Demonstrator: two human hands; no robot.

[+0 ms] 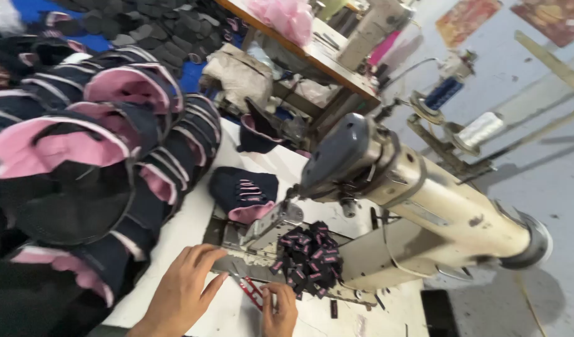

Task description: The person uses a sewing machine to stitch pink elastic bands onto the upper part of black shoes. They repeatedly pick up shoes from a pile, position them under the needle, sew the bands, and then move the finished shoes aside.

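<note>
Fingers of the right hand (279, 310) are pinched together on something small at the near edge of the white table (193, 224), likely one of the little black-and-pink labels, though the piece itself is too small to make out. Left hand (186, 288) lies flat with its fingers slightly apart, fingertips touching the metal plate at the base of the sewing machine (418, 206), gripping nothing. Red-handled snips (252, 291) lie on the table between the two hands, just beside the right thumb. A heap of labels (307, 257) sits just beyond the right hand, against the machine's column.

Such labels look light, thin and limp, so they would seem best picked one at a time by an edge with thumb and forefinger; a loose heap like this could easily scatter or cling in pairs. A dark blue cap piece (244, 192) with pink lining rests farther back, under the machine's head. To the left, stacked caps (81, 143) in navy and pink crowd the table's edge. Thread spools (480, 128) stand on a rack at the far right.
</note>
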